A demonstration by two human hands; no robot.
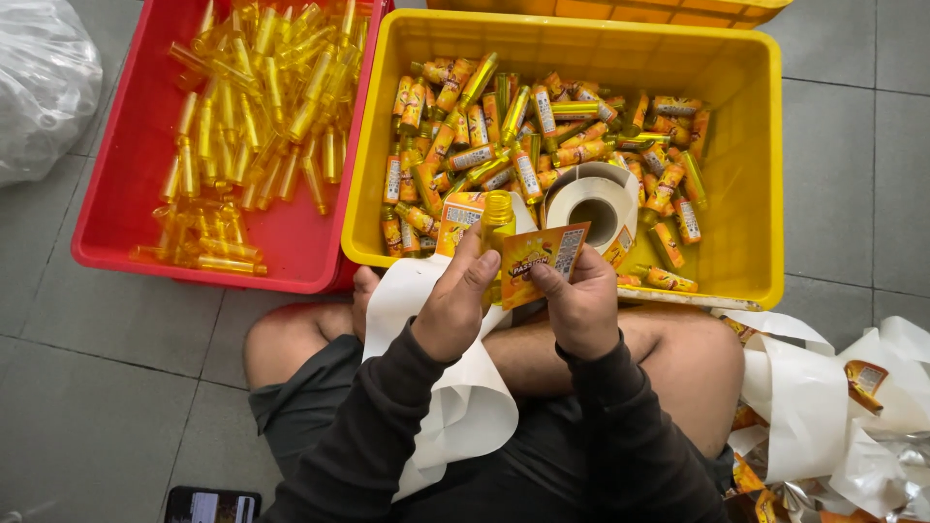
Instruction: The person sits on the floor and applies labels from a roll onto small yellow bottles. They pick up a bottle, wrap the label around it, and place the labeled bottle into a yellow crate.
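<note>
My left hand [457, 300] grips a small clear yellow bottle [498, 215] upright, just in front of the yellow crate. My right hand [581, 302] pinches an orange label [539, 260] and holds it against the bottle's side. A white strip of label backing paper [455, 387] runs from a roll [593, 201] in the crate down over my lap, under both hands. Both sleeves are dark.
The yellow crate [756, 184] holds several labelled bottles. A red crate [126, 184] at left holds several bare yellow bottles. Used backing paper [823, 397] is piled at right. A plastic bag [39, 87] lies top left, a phone [211, 506] by my knee. Grey tile floor.
</note>
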